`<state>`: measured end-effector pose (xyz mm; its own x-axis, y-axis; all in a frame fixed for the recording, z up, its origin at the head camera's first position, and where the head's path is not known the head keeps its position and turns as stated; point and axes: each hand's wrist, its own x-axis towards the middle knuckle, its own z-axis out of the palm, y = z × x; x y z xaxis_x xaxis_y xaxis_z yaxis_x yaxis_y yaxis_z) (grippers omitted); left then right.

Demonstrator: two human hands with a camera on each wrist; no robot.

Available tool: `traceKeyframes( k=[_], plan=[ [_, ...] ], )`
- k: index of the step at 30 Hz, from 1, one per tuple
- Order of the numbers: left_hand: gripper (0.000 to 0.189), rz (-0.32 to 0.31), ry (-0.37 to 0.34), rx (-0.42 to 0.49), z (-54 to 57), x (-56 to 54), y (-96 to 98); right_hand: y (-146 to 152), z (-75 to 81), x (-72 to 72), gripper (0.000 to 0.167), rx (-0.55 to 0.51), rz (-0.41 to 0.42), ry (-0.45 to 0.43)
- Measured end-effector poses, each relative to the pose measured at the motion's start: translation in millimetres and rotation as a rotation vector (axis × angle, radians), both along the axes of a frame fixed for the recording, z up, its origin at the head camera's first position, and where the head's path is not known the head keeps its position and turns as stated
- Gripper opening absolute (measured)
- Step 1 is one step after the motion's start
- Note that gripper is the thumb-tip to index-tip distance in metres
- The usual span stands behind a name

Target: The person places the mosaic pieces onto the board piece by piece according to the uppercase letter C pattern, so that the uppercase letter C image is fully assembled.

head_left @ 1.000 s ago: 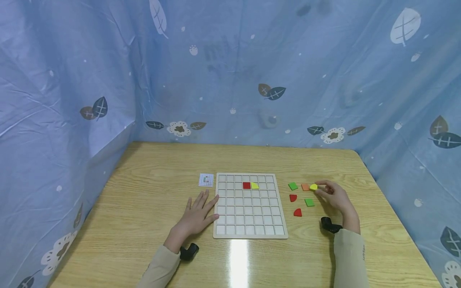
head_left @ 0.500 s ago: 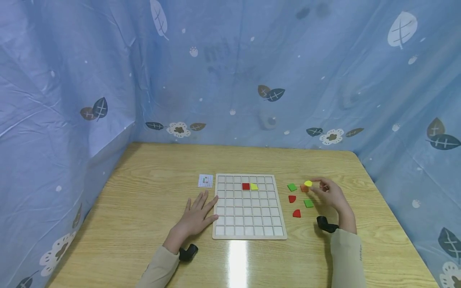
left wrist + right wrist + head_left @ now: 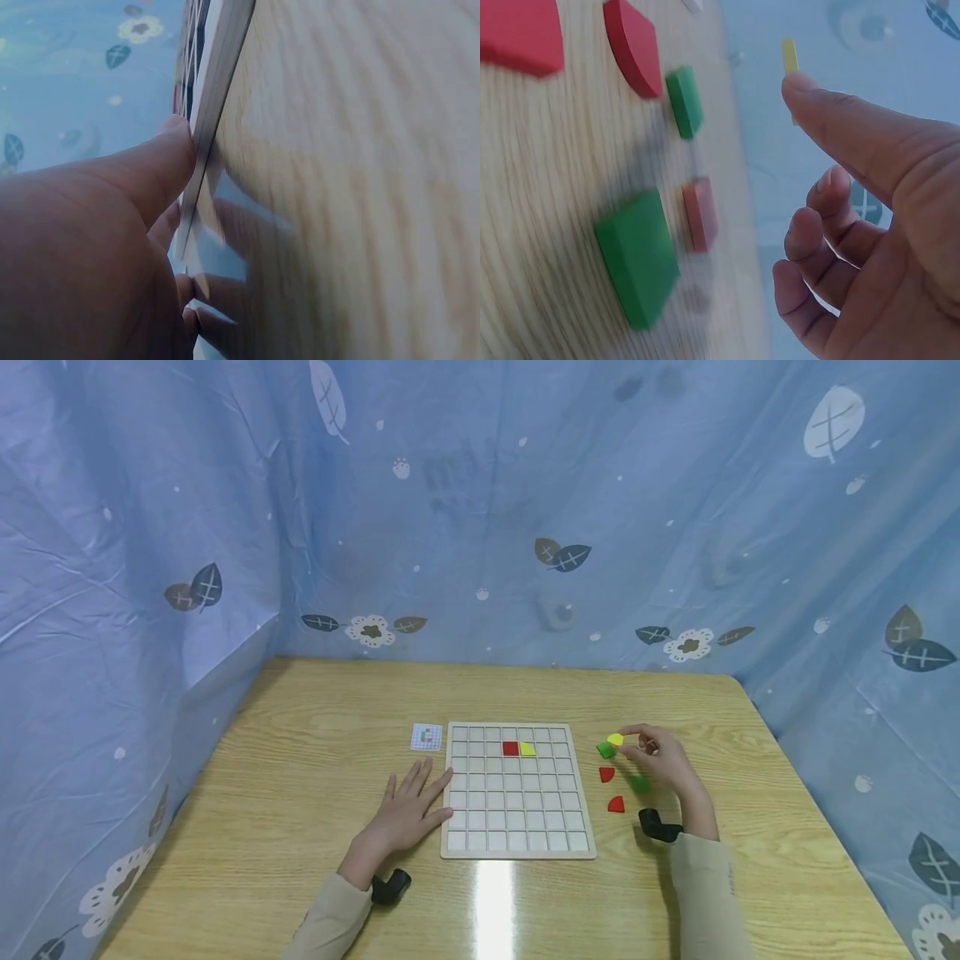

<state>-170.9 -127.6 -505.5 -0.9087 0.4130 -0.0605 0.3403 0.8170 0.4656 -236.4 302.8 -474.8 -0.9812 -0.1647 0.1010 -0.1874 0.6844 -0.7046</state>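
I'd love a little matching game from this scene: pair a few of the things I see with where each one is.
Things:
1. yellow piece
2. left hand
3. red square tile
4. small pattern card

Places:
A. flat on the table, thumb against the grid board's left edge
B. on the table beside the board's far left corner
C. pinched in the right hand, lifted off the table
D. sitting in a cell of the board's second row

Pairs: 1-C, 2-A, 3-D, 4-B
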Motion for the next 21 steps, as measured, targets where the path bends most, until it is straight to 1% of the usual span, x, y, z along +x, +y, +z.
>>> traceKeyframes(
  k=[6, 12, 16, 21],
  plan=[
    [0.060, 0.005, -0.003, -0.007, -1.8, -0.8, -0.1, -12, -1.4, -3.4, 0.027, -0.007, 0.026, -0.002],
    [0.060, 0.002, -0.008, 0.000, 1.8, 0.7, 0.6, -27, -1.2, -4.2, 0.024, -0.002, 0.052, 0.021],
    [0.060, 0.001, -0.006, 0.007, 3.6, 1.4, 0.9, -38, -0.9, -4.1, 0.024, 0.003, 0.066, 0.012],
    [0.060, 0.003, -0.003, -0.006, 2.1, 1.4, 0.5, -50, 0.1, -3.4, 0.025, 0.009, 0.092, 0.001]
  ],
)
